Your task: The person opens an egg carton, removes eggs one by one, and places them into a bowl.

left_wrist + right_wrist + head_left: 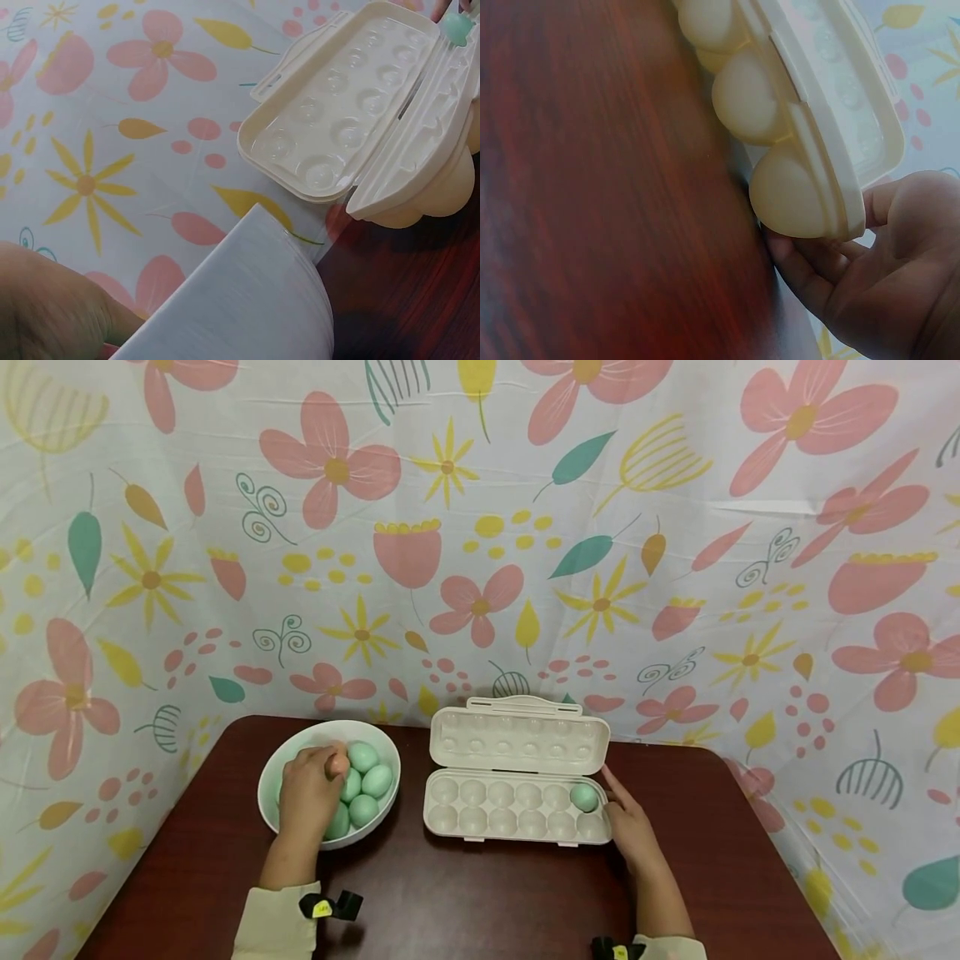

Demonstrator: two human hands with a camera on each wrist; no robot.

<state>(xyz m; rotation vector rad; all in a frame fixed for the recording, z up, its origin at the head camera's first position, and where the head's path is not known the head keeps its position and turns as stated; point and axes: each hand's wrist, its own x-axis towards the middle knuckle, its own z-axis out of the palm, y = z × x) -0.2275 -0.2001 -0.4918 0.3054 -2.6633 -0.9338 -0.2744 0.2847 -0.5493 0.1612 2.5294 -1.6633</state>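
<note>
My left hand point(306, 789) is in the white bowl point(267, 789), its fingers curled round an orange-brown egg point(338, 766) that is partly hidden by a finger. Several pale green eggs point(364, 810) lie beside and under this hand. In the left wrist view the bowl wall point(247, 292) hides the fingertips. My right hand point(632, 832) grips the right end of the open cream egg carton point(517, 839). The right wrist view shows fingers point(806, 281) beneath the carton's end cup point(791, 195). One green egg point(584, 797) sits in the back-row cup at the carton's right end.
Both bowl and carton stand on a dark red-brown table point(450, 902). The carton's lid point(517, 739) leans back towards a flower-printed cloth point(480, 527) behind the table. A black strap point(330, 906) is round the left sleeve.
</note>
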